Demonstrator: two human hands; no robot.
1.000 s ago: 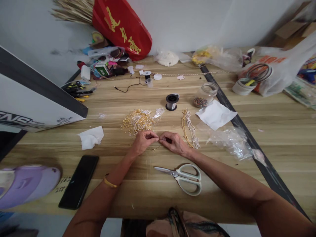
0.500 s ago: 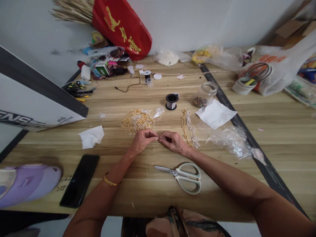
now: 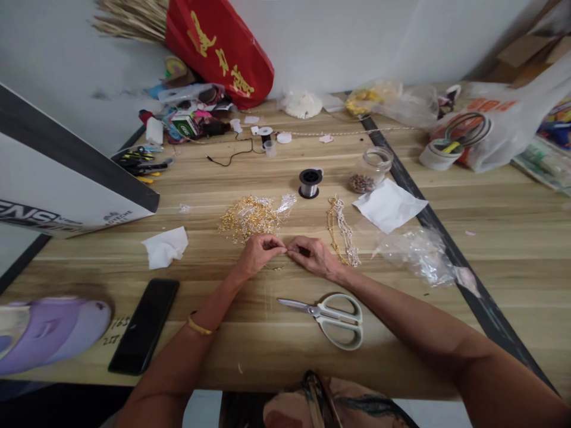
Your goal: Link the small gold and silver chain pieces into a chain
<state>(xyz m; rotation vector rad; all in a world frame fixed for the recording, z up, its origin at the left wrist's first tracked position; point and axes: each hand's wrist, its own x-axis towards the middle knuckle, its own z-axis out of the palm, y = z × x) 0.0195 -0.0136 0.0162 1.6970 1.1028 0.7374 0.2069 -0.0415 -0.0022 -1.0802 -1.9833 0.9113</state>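
Observation:
My left hand point(image 3: 263, 254) and my right hand point(image 3: 313, 255) meet fingertip to fingertip at the middle of the table, both pinched closed. Below the fingertips a thin gold chain point(image 3: 278, 268) hangs or lies in a small curve, and it seems to run up into the pinch; its ends are hidden. Behind my left hand is a heap of gold and silver beaded chains point(image 3: 250, 217). To the right of my right hand lie a gold strand point(image 3: 332, 229) and a silver strand point(image 3: 347, 232). Scissors point(image 3: 328, 315) with pale handles rest in front of my hands, blades pointing left.
A spool of wire point(image 3: 309, 183) and a glass jar of beads point(image 3: 371, 170) stand farther back. White paper point(image 3: 389, 206) and clear plastic bags point(image 3: 417, 255) lie to the right. On the left are a tissue point(image 3: 165, 247), a black phone point(image 3: 143, 327) and a large box point(image 3: 84, 208).
My hands stay pinched together in nearly the same spot. The view has shifted very slightly; nothing else visibly moves.

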